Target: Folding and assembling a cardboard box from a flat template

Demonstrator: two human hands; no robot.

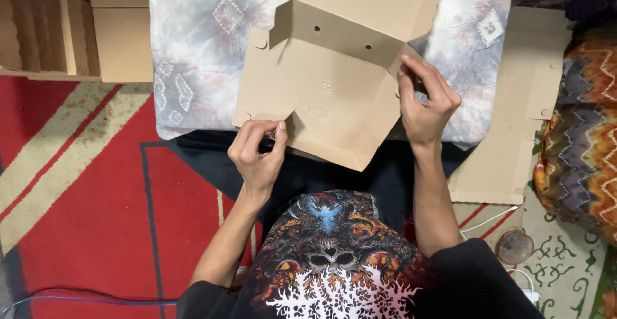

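Flat brown die-cut cardboard box blank point(328, 81), partly folded, lies on a grey-white tie-dye patterned cushion point(193, 55) in front of the person, its near edge overhanging the lap. Long axis runs roughly away from the person, tilted a little to the right; far flap raised at the top of the view, the pointed near corner aims down toward the body. Two small round holes show along the mid fold.

Left hand point(257, 152) pinches the near-left edge of the blank, thumb and forefinger closed on the cardboard, other fingers curled. Right hand point(425, 104) grips the right side flap at the fold, fingers bent over the edge, thumb behind it.

Outward: a second flat brown cardboard blank point(514, 120) lies to the right, just beside the cushion, partly on a zigzag orange-brown patterned pillow point(578, 145). Stacked brown cardboard pieces point(83, 23) sit top left. Red rug with beige stripes point(83, 190) covers the floor at left. The person wears a black printed T-shirt point(334, 261). Thin white cable point(488, 219) lower right.
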